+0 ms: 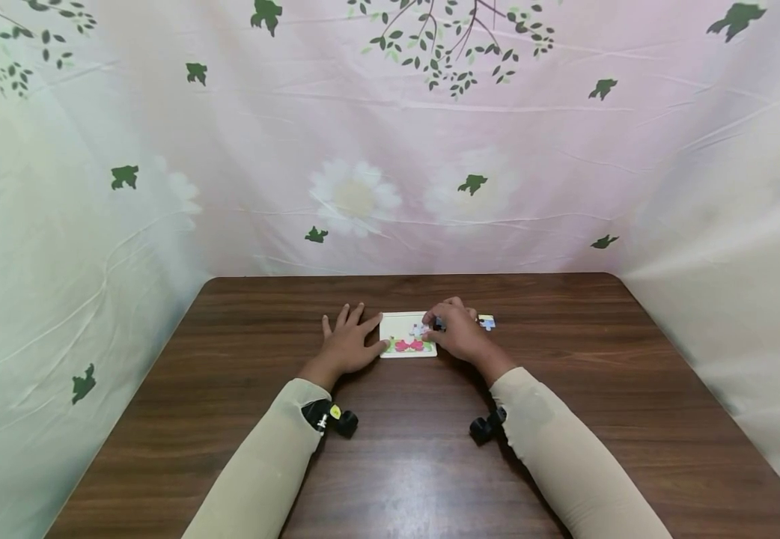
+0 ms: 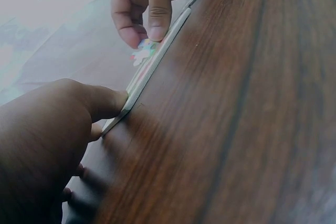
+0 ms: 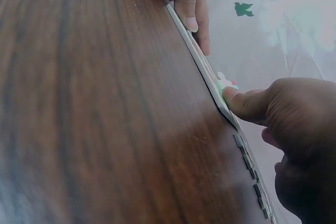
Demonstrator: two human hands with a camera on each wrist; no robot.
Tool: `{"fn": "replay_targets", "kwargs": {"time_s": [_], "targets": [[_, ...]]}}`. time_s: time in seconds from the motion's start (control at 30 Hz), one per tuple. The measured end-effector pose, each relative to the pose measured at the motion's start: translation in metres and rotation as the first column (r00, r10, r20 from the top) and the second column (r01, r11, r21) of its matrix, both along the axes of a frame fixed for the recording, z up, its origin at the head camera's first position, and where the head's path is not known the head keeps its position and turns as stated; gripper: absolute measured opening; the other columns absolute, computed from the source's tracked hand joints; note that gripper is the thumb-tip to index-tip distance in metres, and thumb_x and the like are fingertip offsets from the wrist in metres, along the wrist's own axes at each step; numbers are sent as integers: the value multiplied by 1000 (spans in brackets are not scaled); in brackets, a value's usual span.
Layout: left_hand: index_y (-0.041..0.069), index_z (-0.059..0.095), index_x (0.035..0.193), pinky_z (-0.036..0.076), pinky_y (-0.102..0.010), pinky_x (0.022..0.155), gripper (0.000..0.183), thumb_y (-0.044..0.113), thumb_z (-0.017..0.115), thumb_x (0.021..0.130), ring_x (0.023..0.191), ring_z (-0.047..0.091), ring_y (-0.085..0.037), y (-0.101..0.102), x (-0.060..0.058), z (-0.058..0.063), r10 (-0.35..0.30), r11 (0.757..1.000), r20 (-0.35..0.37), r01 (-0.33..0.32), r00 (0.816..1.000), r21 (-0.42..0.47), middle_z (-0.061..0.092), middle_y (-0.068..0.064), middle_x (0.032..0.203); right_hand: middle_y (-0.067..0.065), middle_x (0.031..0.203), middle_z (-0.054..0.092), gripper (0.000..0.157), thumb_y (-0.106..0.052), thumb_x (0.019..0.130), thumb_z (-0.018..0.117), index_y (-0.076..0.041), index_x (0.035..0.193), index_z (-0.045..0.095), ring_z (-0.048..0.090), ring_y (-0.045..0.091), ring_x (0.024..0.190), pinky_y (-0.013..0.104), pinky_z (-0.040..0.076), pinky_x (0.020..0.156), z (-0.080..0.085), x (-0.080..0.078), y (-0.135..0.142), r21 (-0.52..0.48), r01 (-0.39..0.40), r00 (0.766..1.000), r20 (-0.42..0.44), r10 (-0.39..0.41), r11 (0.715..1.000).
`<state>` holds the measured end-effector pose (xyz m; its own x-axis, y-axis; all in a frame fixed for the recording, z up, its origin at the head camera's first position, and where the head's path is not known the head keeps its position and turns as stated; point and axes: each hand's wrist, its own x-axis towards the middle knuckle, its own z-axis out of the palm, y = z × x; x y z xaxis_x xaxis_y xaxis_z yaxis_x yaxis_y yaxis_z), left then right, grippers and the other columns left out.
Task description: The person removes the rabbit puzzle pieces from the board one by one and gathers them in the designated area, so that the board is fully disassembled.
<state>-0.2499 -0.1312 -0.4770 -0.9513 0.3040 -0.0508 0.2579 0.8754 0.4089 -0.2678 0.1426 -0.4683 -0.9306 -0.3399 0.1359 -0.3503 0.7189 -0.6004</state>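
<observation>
Beige sleeves (image 1: 255, 457) lie before a white tray (image 1: 395, 325) holding pink-flowered pieces (image 1: 409, 346) along its near side, left hand (image 1: 347, 346) spread-fingered at its edge, right hand (image 1: 460, 332) pinching a puzzle piece (image 1: 419, 330) over it.

Two hands (image 1: 346, 349) (image 1: 461, 332) (one pair), one puzzle tray (image 1: 395, 325)
</observation>
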Motion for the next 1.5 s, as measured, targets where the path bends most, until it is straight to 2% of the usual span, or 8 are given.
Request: {"fn": "replay_targets", "kwargs": {"time_s": [0.37, 0.53, 0.77, 0.97, 1.07, 1.23, 1.5], "targets": [[33, 39, 171, -5, -80, 130, 71, 62, 55, 108, 173, 6, -43, -1, -1, -2, -8, 1000, -15, 8, 1000, 9, 18, -13, 185, 10, 132, 75, 21, -17, 101, 80, -12, 121, 84, 54, 34, 139, 66, 26, 118, 1, 0, 1, -14, -11, 1000, 11, 11, 1000], [32, 39, 171, -5, -80, 130, 72, 63, 55, 108, 173, 6, -43, -2, -1, -1, -12, 1000, -12, 12, 1000, 13, 18, -13, 185, 10, 134, 73, 25, -19, 102, 80, -12, 125, 83, 53, 34, 141, 66, 25, 120, 3, 1, 2, 19, -24, 999, 29, 23, 1000], [32, 40, 171, -5, -81, 130, 71, 63, 54, 109, 173, 6, -43, -2, -2, -1, -16, 1000, -11, 16, 1000, 14, 19, -13, 184, 9, 133, 72, 28, -18, 101, 80, -11, 128, 82, 52, 34, 140, 63, 26, 116, 9, 6, -1, 47, -40, 999, 34, 38, 998], [32, 40, 171, -5, -80, 130, 71, 63, 54, 109, 173, 6, -43, -2, 0, 0, -14, 1000, -5, 14, 1000, 13, 18, -13, 185, 9, 138, 71, 27, -22, 106, 75, -12, 131, 78, 50, 34, 141, 64, 27, 114, 7, 7, 1, 77, -54, 998, 30, 52, 996], [31, 40, 171, -5, -80, 130, 71, 62, 54, 109, 173, 6, -43, -2, 1, 1, -13, 1000, -1, 13, 1000, 15, 19, -13, 184, 8, 139, 68, 25, -22, 108, 71, -13, 131, 74, 49, 34, 140, 64, 28, 112, 4, 8, 3, 69, -65, 998, 12, 64, 996], [31, 40, 171, -5, -80, 130, 72, 62, 54, 109, 173, 6, -43, -2, 1, 0, -12, 1000, 0, 12, 1000, 16, 19, -13, 184, 9, 143, 62, 22, -17, 108, 70, -11, 128, 71, 47, 37, 139, 63, 26, 106, 0, 8, 10, 0, -78, 996, -41, 78, 997], [32, 37, 172, -7, -80, 130, 73, 64, 54, 108, 173, 4, -43, -2, -1, -1, -13, 1000, 9, 13, 1000, 10, 17, -13, 185, 15, 146, 59, 23, -12, 105, 72, -7, 127, 72, 40, 44, 148, 68, 26, 106, -2, 7, 30, -45, -40, 995, -94, 36, 998]]}}
